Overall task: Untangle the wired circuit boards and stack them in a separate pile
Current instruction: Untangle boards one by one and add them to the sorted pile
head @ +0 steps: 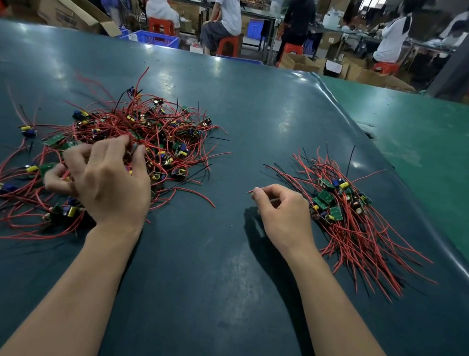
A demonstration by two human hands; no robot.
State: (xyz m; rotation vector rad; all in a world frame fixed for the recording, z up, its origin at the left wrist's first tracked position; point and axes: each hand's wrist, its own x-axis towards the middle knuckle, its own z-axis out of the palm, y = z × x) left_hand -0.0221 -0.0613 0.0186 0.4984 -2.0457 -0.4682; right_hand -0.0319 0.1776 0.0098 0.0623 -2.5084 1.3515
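Note:
A tangled heap of small green circuit boards with red and black wires [160, 131] lies on the left of the dark table. My left hand [105, 178] sits on its near side, fingers curled into the red wires and gripping some. To the right lies a tidier pile of boards [336, 201] with their red wires trailing toward me. My right hand [278, 210] rests just left of that pile, its fingers curled and pinching the end of a red wire [250, 191] that leads from it.
The dark table mat [205, 274] has bare surface between and in front of the two piles. Its raised edge [373, 139] runs diagonally on the right, with a green table [430, 129] beyond. Several seated people and red stools are at benches behind.

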